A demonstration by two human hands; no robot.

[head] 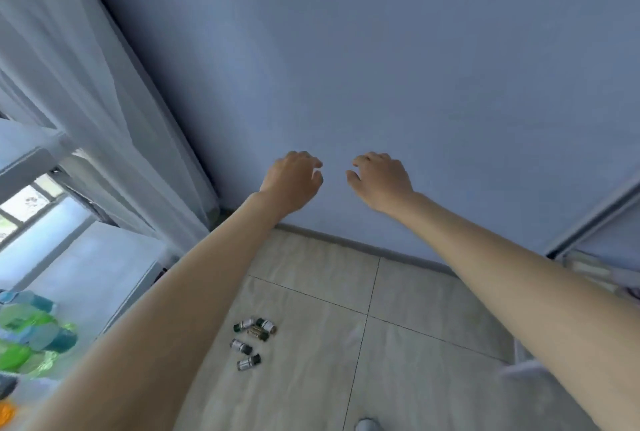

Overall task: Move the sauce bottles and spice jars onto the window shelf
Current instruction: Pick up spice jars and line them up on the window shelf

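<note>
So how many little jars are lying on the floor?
5 little jars lie on the floor tiles below the left arm: three bunched at the top, two more just below. Blurry, so one could hide.

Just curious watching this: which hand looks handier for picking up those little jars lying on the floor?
Probably the left hand. Both hands hang empty in front of the wall, but the small jars lie on the floor tiles just beside the left forearm, well away from the right hand.
</note>
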